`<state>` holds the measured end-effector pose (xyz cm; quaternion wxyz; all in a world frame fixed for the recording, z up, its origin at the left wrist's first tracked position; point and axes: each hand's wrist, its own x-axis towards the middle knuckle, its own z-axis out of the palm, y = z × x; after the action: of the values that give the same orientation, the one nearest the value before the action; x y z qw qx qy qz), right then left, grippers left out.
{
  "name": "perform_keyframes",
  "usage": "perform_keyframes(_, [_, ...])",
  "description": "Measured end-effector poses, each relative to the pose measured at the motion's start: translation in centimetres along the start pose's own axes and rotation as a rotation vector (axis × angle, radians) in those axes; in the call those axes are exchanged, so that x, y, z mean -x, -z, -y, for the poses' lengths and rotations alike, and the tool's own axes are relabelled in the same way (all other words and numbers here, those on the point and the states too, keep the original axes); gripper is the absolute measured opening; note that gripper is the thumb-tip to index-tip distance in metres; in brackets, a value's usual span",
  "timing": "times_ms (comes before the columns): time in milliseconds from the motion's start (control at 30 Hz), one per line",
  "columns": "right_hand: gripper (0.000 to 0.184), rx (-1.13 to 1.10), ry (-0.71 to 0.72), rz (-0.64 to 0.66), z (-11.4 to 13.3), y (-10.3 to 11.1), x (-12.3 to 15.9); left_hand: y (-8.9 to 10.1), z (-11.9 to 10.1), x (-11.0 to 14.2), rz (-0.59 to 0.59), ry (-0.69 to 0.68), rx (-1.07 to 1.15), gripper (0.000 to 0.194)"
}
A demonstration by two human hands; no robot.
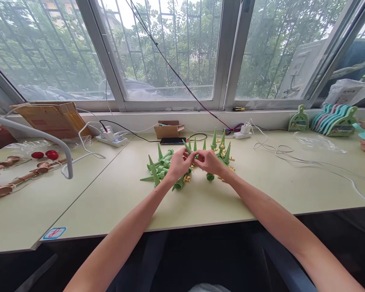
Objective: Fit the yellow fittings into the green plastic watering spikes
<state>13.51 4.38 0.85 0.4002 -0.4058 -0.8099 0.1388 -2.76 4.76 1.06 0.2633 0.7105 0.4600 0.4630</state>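
the green spikes (228, 153) before you look like smooth plastic, fairly matt; the small yellow pieces (187, 179) look plastic too. your tabletop (270, 182) is smooth with a soft sheen. on your left you have glossy red balls (51, 155), satiny wood-like brown pieces (43, 167), a dull cardboard box (53, 119) and crinkled, shiny clear film (24, 147).

Single head-worn cam, so it's basically looking forward and down over the table (109, 211) from its near side. Pretty wide view: left hand (181, 163) and right hand (209, 162) land mid-frame, not super close, windows (182, 52) up top.
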Motion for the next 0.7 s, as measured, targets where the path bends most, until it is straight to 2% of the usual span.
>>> perform_keyframes(333, [0.027, -0.084, -0.016, 0.088, 0.0, 0.9, 0.0, 0.0, -0.1, 0.0, -0.049, -0.033, -0.075, 0.032])
perform_keyframes(600, [0.027, 0.019, 0.046, -0.025, -0.4, 1.3, -0.2, 0.1, -0.7, 0.0, -0.189, -0.020, -0.110, 0.030])
perform_keyframes(700, [0.029, 0.054, 0.064, -0.021, -0.5, 1.3, -0.1, 0.2, -0.9, 0.1, -0.249, -0.029, -0.118, 0.028])
